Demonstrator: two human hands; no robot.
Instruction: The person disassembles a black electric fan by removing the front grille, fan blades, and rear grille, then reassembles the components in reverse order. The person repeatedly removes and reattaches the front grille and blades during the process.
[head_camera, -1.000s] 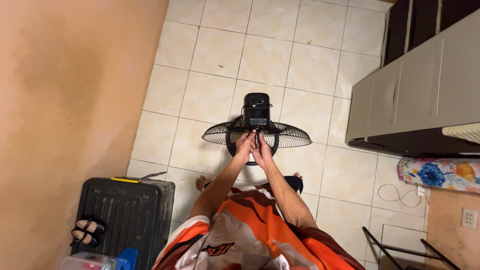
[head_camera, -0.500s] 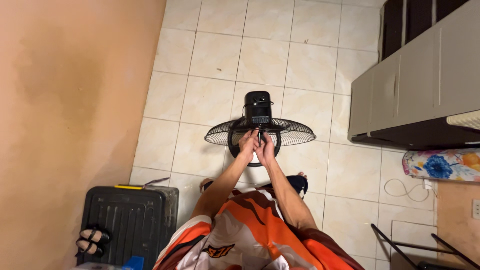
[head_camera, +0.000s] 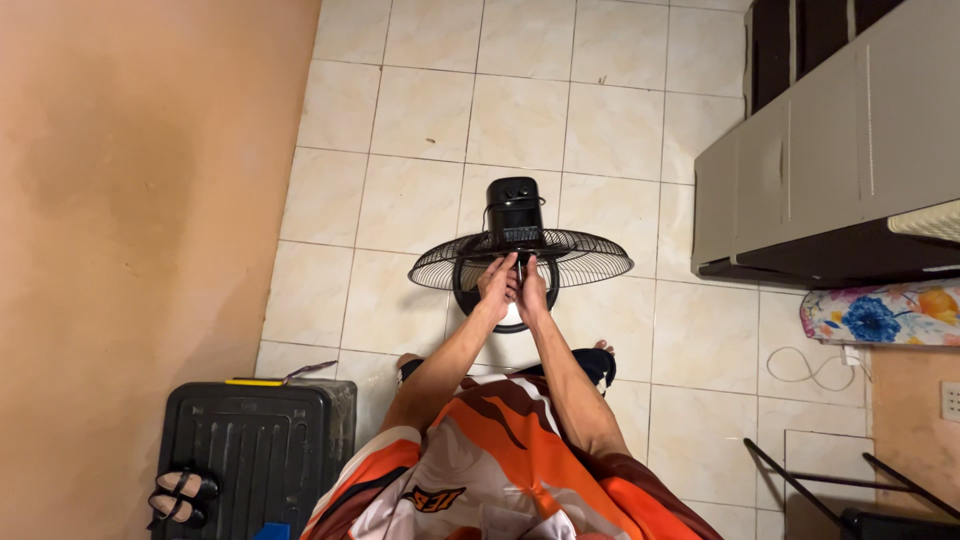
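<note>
A black pedestal fan stands on the tiled floor in front of me, seen from above: its motor housing (head_camera: 514, 211), its round wire grille (head_camera: 590, 258) and its round base (head_camera: 476, 308) below. My left hand (head_camera: 495, 287) and my right hand (head_camera: 531, 290) are pressed together at the middle of the grille, fingers curled around the fan's centre shaft just under the motor housing. What exactly the fingers pinch is too small to tell. My forearms reach down from my orange and white shorts (head_camera: 480, 470).
A black hard case (head_camera: 250, 450) with a pair of sandals (head_camera: 180, 495) on it lies at the lower left by the orange wall (head_camera: 130, 200). Grey cabinets (head_camera: 830, 170) stand at the right, with a floral cloth (head_camera: 880, 312), a white cable (head_camera: 805, 365) and a black metal frame (head_camera: 850, 485) below.
The view has drifted slightly, so the fan sits a little lower and more to the right in the picture. Both hands stay together at the fan's centre.
</note>
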